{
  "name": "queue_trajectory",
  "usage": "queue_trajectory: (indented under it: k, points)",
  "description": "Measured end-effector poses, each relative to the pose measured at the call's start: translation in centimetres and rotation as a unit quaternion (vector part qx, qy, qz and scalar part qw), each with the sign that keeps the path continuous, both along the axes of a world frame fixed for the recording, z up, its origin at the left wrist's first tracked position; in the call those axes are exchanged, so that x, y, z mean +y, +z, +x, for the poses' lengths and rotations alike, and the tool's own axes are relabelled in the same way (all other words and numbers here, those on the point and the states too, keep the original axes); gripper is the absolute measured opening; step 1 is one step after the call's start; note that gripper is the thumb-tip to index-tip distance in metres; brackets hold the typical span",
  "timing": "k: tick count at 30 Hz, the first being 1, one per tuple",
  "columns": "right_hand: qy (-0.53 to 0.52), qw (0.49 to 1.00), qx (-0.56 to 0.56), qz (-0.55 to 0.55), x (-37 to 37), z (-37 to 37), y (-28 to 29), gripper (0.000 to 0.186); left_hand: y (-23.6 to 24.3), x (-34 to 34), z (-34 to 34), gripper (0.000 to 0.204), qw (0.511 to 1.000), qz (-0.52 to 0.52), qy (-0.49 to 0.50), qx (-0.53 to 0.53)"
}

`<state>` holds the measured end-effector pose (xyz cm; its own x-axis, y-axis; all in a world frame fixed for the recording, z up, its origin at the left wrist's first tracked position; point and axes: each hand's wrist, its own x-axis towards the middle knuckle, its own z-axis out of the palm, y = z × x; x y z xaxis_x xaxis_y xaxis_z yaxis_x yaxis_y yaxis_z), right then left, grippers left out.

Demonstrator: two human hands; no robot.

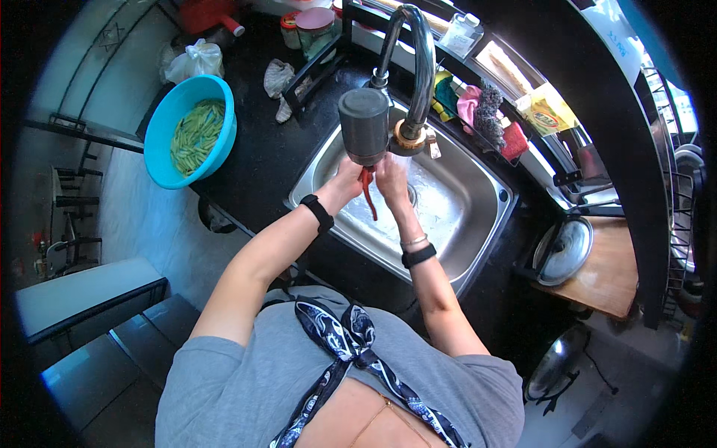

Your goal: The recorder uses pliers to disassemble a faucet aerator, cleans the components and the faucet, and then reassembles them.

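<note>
Both hands are together over the stainless steel sink (467, 257), below the tap (422, 67) and its dark grey cylinder attachment (363, 123). My left hand (346, 181) is closed on a slim red thing (369, 196), which looks like a tool handle and points down toward me. Close by on the other side of it is my right hand (391, 179), where water seems to run. The cylinder covers the fingertips of both hands, so the right hand's grip and the far end of the red thing cannot be made out.
On the black counter to the left stands a turquoise basin (154, 142) of green pods (198, 138), with a white plastic bag (196, 61) behind it. Sponges and scrubbers (489, 116) line the rack behind the sink. At right, a metal lid (565, 252) lies on a wooden board (609, 269).
</note>
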<state>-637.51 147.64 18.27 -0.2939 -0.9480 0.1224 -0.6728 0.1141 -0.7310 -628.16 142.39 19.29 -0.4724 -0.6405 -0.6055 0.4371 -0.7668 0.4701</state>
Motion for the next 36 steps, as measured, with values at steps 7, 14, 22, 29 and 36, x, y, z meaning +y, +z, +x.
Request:
queue_trajectory:
  k: [7, 14, 22, 29, 36]
  points:
    - [0.089, 0.982, -0.161, 0.040, 5.2, -1.1, 2.3, 0.048, -2.2, -0.5, -1.8, 0.011, 0.994, 0.027, -0.105, 0.031]
    - [0.066, 0.988, -0.114, 0.083, 7.0, -3.4, -0.6, 0.079, 0.6, 1.5, -2.4, 0.018, 0.976, -0.063, -0.210, -0.002]
    - [-0.050, 0.984, -0.089, 0.147, 11.3, -7.0, 0.1, 0.056, 0.3, -6.0, 4.7, 0.036, 0.865, -0.321, -0.368, -0.115]
    - [-0.370, 0.916, 0.046, 0.149, 22.3, -17.5, -1.5, 0.045, -2.6, -17.8, 12.1, 0.015, 0.687, -0.393, -0.005, -0.612]
    - [-0.510, 0.802, 0.158, 0.269, 28.5, -23.5, -4.2, 0.059, -5.3, -22.1, 14.4, 0.084, 0.570, -0.618, -0.184, -0.509]
